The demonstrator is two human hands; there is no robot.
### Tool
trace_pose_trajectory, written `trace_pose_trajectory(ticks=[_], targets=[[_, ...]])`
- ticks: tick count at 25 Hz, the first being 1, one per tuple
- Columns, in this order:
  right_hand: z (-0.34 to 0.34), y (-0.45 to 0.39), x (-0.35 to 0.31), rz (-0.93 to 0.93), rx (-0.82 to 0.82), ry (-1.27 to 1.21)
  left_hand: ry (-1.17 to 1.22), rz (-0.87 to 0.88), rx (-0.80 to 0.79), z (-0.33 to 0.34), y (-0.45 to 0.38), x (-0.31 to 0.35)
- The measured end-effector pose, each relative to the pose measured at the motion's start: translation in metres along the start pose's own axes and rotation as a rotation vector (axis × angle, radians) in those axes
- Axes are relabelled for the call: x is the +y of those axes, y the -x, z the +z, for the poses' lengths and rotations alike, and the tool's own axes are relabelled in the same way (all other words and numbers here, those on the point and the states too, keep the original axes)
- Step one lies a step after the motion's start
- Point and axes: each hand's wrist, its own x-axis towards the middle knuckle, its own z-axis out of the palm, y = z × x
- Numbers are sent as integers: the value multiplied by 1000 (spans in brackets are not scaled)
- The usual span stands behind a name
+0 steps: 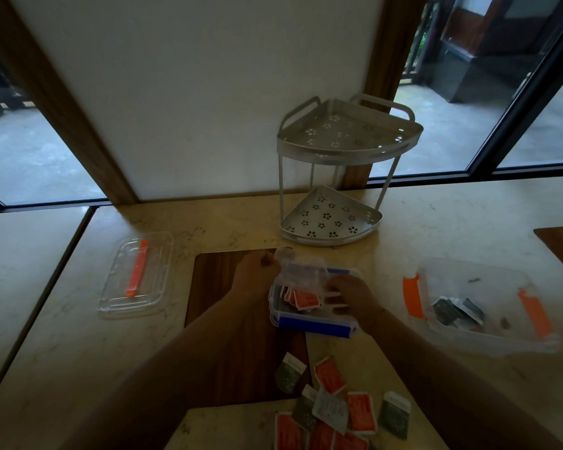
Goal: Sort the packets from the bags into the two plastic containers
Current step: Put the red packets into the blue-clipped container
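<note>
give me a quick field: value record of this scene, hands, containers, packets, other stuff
left hand: pinching the clear bag over the blue container
right hand: on the bag's other side, over the same container
blue-clipped container: open, red packets inside
orange-clipped container: open, on the right, dark packets inside
loose pile: red and green packets, near edge
lid: clear, orange clip, on the left
rack: two-tier corner rack, behind

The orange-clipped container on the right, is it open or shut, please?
Open: the orange-clipped container has no lid on, its clips hang outward, and dark packets show inside.
</note>
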Motion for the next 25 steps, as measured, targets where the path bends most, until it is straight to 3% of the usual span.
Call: trace_pose_trajectory(ticks=[5, 13, 17, 22, 25], targets=[[-19, 15, -3, -102, 9, -201, 261, -144, -79, 14, 29, 1], [-62, 36, -1, -289, 167, -126, 376, -336, -351, 53, 68, 17], [-99, 49, -5, -363, 214, -51, 400, -267, -164, 68, 72, 47], [-160, 74, -5, -456, 206, 92, 230, 99, 35, 102, 80, 108], [-213, 90, -4, -493, 230, 103, 263, 162, 114, 136, 86, 142]])
